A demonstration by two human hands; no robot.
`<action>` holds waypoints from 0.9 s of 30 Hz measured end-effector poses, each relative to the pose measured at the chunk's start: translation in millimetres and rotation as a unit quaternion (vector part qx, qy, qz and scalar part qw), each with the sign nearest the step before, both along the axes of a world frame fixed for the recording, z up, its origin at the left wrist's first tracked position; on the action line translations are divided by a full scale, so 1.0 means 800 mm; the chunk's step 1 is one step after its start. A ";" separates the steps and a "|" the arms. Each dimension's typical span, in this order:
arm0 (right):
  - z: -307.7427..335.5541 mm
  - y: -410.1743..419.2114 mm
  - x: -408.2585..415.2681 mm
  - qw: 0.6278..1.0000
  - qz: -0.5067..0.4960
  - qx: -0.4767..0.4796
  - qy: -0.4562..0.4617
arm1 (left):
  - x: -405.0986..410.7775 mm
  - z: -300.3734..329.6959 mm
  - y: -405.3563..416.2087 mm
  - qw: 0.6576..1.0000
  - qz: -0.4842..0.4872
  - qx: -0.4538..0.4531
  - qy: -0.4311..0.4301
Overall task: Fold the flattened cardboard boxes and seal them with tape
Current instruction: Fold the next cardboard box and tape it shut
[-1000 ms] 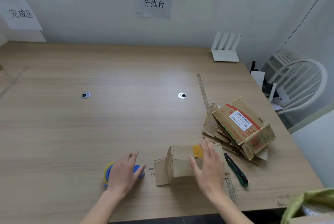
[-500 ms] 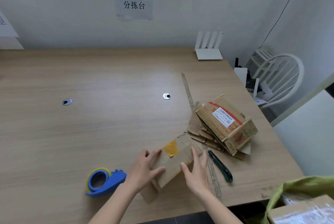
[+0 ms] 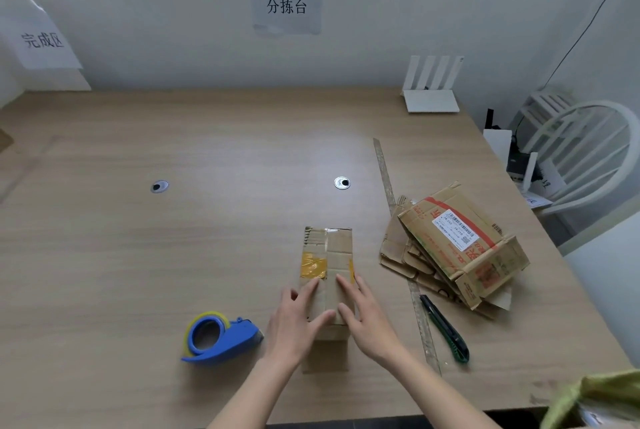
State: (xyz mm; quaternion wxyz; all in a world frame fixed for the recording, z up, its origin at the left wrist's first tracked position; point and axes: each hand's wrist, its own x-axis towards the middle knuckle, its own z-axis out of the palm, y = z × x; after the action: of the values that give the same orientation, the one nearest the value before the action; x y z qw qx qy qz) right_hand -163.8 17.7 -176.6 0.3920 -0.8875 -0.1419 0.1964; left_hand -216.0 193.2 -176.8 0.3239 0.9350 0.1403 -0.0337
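Folded box, flaps pressed flat under open-fingered left hand and right hand; tape dispenser at 8 o'clock untouched, sealing pending.

Your bench carries a box at center, dispenser at 8 o'clock, knife at 4, flattened boxes at 3, router at 1.
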 end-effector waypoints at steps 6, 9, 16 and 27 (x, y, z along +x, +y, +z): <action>0.004 -0.001 0.020 1.000 0.009 -0.002 0.013 | -0.011 0.002 0.017 0.999 -0.023 0.029 0.000; 0.009 -0.001 0.015 1.000 0.005 -0.003 -0.001 | -0.039 -0.005 0.052 0.996 -0.003 0.087 -0.010; 0.005 0.000 -0.007 0.999 -0.011 -0.014 -0.048 | -0.112 -0.063 0.113 0.972 0.027 0.234 0.000; 0.013 -0.008 -0.033 0.993 -0.033 -0.045 -0.100 | -0.113 -0.069 0.147 0.963 0.027 0.252 0.088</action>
State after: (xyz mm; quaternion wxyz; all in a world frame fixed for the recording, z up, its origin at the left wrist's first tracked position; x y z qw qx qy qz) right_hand -189.9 11.0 -166.5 0.3414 -0.9237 -0.1420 0.1004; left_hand -306.5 311.0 -231.8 0.0654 0.9756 0.1976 -0.0702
